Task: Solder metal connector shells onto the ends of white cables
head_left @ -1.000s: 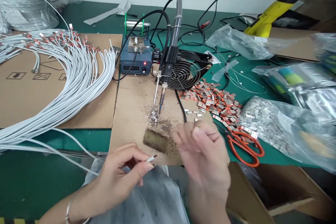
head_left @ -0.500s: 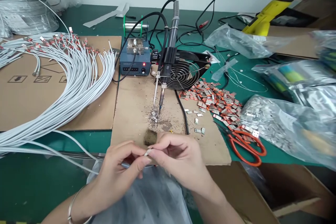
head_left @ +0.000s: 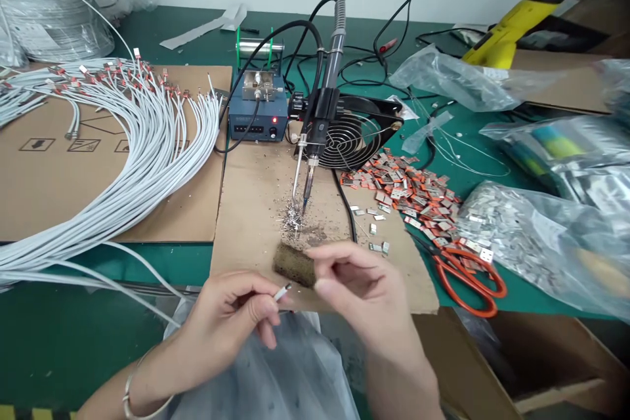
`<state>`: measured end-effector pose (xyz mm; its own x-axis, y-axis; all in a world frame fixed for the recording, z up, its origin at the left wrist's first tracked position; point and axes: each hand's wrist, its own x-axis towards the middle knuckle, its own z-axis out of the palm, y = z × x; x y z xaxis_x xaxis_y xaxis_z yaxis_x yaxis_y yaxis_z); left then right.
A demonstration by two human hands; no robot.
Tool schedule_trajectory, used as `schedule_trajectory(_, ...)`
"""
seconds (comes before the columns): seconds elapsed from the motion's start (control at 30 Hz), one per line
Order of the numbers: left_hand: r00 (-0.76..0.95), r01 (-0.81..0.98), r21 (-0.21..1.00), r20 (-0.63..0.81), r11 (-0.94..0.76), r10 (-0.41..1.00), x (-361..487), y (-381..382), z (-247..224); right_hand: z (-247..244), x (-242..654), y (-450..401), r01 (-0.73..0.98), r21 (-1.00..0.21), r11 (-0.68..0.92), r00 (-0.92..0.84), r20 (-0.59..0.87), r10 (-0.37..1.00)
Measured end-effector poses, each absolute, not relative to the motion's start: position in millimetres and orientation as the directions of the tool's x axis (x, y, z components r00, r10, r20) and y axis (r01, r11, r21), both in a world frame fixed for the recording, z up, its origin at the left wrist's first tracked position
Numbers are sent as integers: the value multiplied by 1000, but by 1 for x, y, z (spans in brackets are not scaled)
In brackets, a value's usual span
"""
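Note:
My left hand (head_left: pixel 231 318) pinches the end of a white cable (head_left: pixel 282 293) near the front edge of the bench, its tip pointing right. My right hand (head_left: pixel 367 292) hovers just to the right of that tip, fingers curled together and slightly blurred; whether it holds a small part I cannot tell. Just beyond both hands lies a brown cleaning sponge (head_left: pixel 294 264) on a cardboard mat (head_left: pixel 251 210). Behind it a soldering iron (head_left: pixel 319 111) hangs tip-down in a stand over a pile of solder scraps (head_left: pixel 293 216).
A fan of white cables (head_left: pixel 123 144) covers cardboard at the left. A blue solder station (head_left: pixel 258 115) and a black fan (head_left: pixel 352 134) stand behind. Orange connector parts (head_left: pixel 408 187), orange scissors (head_left: pixel 467 275) and plastic bags (head_left: pixel 536 236) lie at the right. A clear bag (head_left: pixel 275 367) lies under my hands.
My right hand swung in from the right, met the cable tip held by my left hand, and has now drawn back a little to the right. The left hand has barely moved.

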<state>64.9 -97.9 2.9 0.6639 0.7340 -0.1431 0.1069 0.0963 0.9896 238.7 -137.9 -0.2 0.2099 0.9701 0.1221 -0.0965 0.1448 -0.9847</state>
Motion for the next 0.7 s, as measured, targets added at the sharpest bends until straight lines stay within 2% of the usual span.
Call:
schedule_trajectory(0.07, 723, 127, 984, -179, 126, 667, 62, -97, 3, 8, 246, -138, 82, -987, 137, 7, 138, 990)
schedule_trajectory(0.13, 758, 169, 980, -200, 109, 620, 60, -96, 3, 15, 249, -137, 212, -961, 180, -118, 158, 980)
schedule_trajectory(0.27, 772, 234, 968, -244, 95, 587, 59, -96, 3, 25, 252, -136, 390, -898, 202, -235, 115, 965)
schedule_trajectory(0.33, 776, 248, 962, -268, 114, 571, 58, -96, 3, 26, 254, -135, 412, -886, 215, -274, 105, 956)
schedule_trajectory(0.4, 782, 239, 960, -281, 149, 557, 59, -96, 4, 24, 254, -134, 339, -911, 233, -275, 140, 951)
schedule_trajectory(0.53, 772, 162, 945, -300, 283, 561, 64, -95, 4, 9, 238, -132, -23, -975, 221, -79, 222, 972)
schedule_trajectory(0.6, 769, 102, 928, -303, 359, 563, 67, -96, 2, -1, 226, -132, -186, -954, 236, 38, 233, 972)
schedule_trajectory(0.7, 784, -3, 883, -289, 469, 549, 70, -96, -1, -10, 214, -132, -333, -905, 264, 117, 238, 964)
